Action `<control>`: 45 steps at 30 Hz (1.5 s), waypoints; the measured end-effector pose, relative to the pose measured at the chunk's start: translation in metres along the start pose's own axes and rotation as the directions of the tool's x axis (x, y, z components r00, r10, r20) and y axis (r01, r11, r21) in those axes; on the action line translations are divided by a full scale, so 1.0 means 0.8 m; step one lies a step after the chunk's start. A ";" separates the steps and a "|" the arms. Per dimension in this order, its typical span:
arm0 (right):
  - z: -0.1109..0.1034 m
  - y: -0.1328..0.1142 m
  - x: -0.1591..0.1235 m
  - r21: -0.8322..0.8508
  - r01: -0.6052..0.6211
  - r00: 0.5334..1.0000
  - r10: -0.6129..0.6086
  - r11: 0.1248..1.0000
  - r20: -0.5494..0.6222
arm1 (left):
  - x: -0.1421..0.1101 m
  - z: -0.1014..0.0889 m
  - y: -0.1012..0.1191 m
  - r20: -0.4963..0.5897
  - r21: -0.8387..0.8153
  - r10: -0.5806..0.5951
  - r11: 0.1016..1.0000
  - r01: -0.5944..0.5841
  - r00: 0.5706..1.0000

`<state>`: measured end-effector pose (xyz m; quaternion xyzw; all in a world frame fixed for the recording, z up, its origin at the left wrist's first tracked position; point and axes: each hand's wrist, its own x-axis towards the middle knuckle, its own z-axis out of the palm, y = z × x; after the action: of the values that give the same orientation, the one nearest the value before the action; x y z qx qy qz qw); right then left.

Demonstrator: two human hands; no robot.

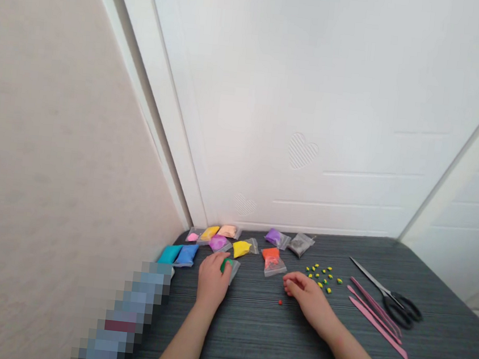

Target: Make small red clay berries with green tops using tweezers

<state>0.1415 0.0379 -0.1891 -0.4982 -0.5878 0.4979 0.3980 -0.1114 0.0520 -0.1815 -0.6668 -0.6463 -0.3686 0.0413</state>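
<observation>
My left hand [213, 277] is closed over a small zip bag of green modelling clay [234, 270], most of which the fingers hide. To the right, my right hand [305, 295] hovers low over the table with its fingertips pressed together; whatever may be between them cannot be seen. A tiny red clay ball [280, 302] lies just left of and below those fingertips. Beyond them is a zip bag of orange-red clay [272, 260]. Beside the right hand, several little yellow-and-green clay pieces [320, 285] are spread on the table.
Zip bags of clay line the back: yellow [241, 249], purple [274, 237], grey [300, 244], blue [187, 254] and others. Pink modelling tools [378, 325] and black-handled scissors [397, 304] lie right on the dark table [256, 347]. A white panel [316, 96] stands behind; a wall [54, 154] borders the left.
</observation>
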 end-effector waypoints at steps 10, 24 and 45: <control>-0.001 -0.004 -0.004 0.011 0.035 0.999 -0.035 0.999 -0.016 | 0.001 0.003 -0.003 0.066 0.042 0.002 0.999 -0.005 0.998; 0.009 0.005 0.003 -0.048 0.097 0.994 -0.099 0.994 -0.045 | -0.004 0.002 -0.008 0.028 0.031 0.045 0.998 -0.045 0.999; 0.001 -0.005 -0.003 -0.062 0.053 0.998 -0.055 0.997 -0.026 | -0.001 0.004 0.001 0.101 0.107 0.068 0.991 -0.079 0.993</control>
<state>0.1403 0.0354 -0.1849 -0.5009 -0.6107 0.4617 0.4038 -0.1093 0.0526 -0.1838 -0.7040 -0.6420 -0.2976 0.0603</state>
